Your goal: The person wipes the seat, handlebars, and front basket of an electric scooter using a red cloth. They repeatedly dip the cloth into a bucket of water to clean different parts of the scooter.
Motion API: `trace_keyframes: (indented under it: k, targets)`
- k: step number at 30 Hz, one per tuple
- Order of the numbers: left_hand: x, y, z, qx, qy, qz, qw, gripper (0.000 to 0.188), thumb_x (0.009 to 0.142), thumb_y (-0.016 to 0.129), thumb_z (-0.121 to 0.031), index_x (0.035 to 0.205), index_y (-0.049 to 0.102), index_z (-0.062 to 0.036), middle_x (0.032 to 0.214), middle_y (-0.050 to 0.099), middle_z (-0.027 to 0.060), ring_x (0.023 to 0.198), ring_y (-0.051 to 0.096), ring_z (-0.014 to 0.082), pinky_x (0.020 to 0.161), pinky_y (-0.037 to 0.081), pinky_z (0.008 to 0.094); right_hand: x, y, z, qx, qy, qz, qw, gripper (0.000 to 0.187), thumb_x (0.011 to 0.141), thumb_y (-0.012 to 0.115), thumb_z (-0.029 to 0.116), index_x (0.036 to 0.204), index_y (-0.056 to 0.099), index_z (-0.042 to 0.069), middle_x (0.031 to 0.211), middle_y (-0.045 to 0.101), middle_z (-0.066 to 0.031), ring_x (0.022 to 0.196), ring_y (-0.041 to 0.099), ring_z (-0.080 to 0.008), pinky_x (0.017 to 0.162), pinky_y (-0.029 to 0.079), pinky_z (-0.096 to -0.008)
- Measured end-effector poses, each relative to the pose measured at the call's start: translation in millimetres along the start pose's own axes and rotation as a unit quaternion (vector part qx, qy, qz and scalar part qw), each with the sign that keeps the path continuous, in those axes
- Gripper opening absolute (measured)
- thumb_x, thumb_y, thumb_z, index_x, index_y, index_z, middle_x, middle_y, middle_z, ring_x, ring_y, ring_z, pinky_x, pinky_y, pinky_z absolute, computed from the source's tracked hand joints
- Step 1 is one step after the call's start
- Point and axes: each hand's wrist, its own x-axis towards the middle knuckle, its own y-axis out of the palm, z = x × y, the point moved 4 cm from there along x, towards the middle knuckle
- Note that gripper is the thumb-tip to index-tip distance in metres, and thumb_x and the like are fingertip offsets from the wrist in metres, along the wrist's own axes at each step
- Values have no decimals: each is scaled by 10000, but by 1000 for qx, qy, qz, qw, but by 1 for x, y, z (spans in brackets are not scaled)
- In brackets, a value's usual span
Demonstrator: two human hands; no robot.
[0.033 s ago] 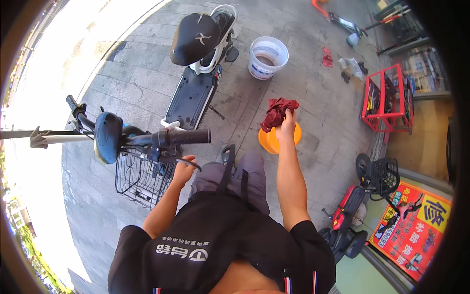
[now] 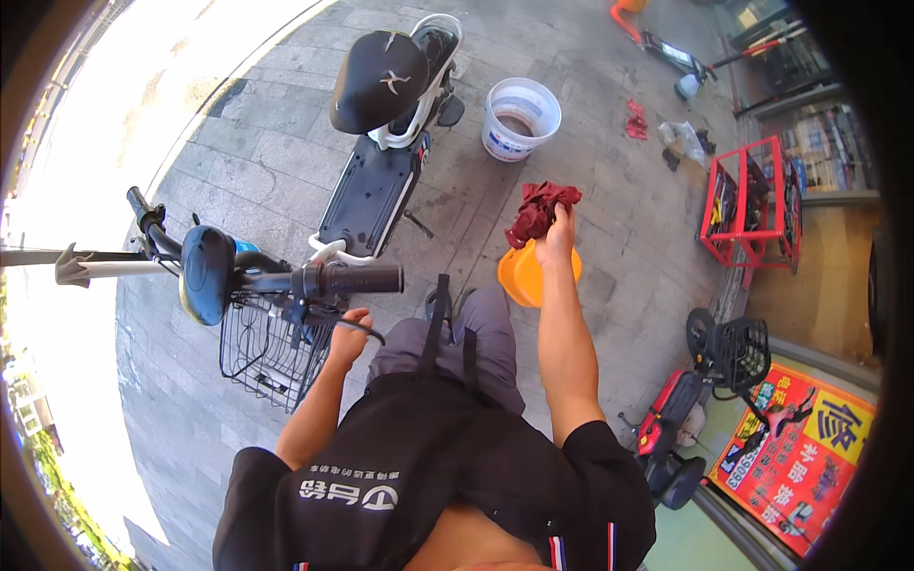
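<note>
My right hand (image 2: 556,236) is closed on a crumpled dark red cloth (image 2: 541,211), held out above a yellow basin (image 2: 522,278) on the paving. Part of the basin is hidden by the hand and forearm. To the left, my left hand (image 2: 354,335) is next to the handlebar grip (image 2: 367,279) of an electric scooter. Its fingers look curled, and the brake lever (image 2: 369,329) crosses in front of them. Whether anything is in that hand is hidden. Below the handlebar is the scooter's black wire basket (image 2: 262,357). The scooter's flat footboard (image 2: 369,198) and black seat (image 2: 379,81) stretch ahead.
A white bucket (image 2: 505,146) with murky liquid stands ahead. At the right are a red tool rack (image 2: 752,205), a red and black scooter (image 2: 671,409) and a red and yellow sign (image 2: 790,457). Red scraps (image 2: 636,119) and a clear plastic bag (image 2: 681,140) lie on the ground.
The whole view has shifted slightly, so the bucket and basin sit a little lower. The cloth stays in my right hand, a little higher over the basin.
</note>
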Motion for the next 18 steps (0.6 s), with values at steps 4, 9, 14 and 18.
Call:
trace_keyframes:
  k: [4,9,14,18]
  targets:
    - [-7,0,33,-139,-95,-154,974,265,939,628,-224,1106,609,-19,814,625,47,687,583,106,553,451,238,163,60,33,-119,-56,54,990,323,1000,491,189,1290,508,49,1248,576,-67,1119,582,-188,957,463,-339]
    - [-40,78,63,-269,-229,-308,884,338,936,619,-245,1232,566,-91,1042,612,61,806,606,169,650,506,295,375,80,14,-473,-248,98,840,390,914,589,218,1243,557,11,1208,607,-151,1151,572,-268,987,446,-378]
    - [10,199,-19,-276,-340,-368,820,388,942,611,-221,1278,526,-48,1099,594,86,834,618,187,655,518,300,564,13,-97,-744,-77,195,634,559,853,631,296,1330,526,24,1157,637,-241,1010,651,-320,860,519,-415]
    - [86,252,-107,-158,-340,-325,868,404,946,600,-186,1311,516,-36,1174,584,104,886,627,198,721,521,306,652,-55,-188,-707,198,201,649,605,863,602,307,1415,489,85,1339,532,-272,1274,501,-401,1087,398,-417]
